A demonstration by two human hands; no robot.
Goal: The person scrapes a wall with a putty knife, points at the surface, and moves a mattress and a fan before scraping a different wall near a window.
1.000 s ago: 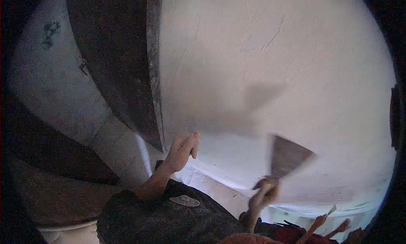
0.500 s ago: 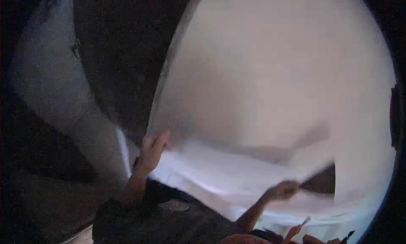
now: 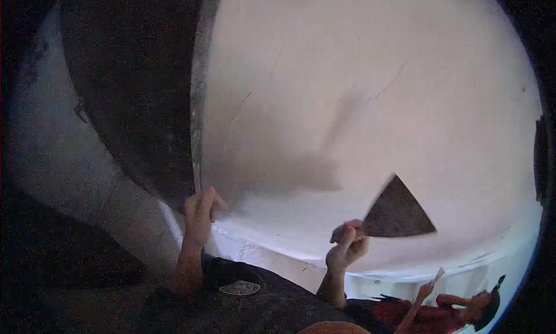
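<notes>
My right hand [image 3: 347, 247] is closed round the handle end of a scraper with a wide, dark triangular blade [image 3: 399, 212]. The blade points right, in front of the pale wall [image 3: 452, 125], with its broad edge facing out. My left hand [image 3: 200, 218] is raised beside the wall's left edge, its fingers loosely bent and apart, and nothing shows in them. Shadows of the arm and blade fall across the wall's surface.
A dark opening [image 3: 133, 73] lies left of the wall, bordered by a narrow grey edge strip [image 3: 198, 73]. At lower right another person in a red top [image 3: 434, 316] holds up a small pale flat object [image 3: 440, 273]. Thin marks show on the wall.
My right hand has moved left and up with the scraper, whose blade now faces me more broadly. My left hand has shifted slightly left, its fingers more bent. The view has turned.
</notes>
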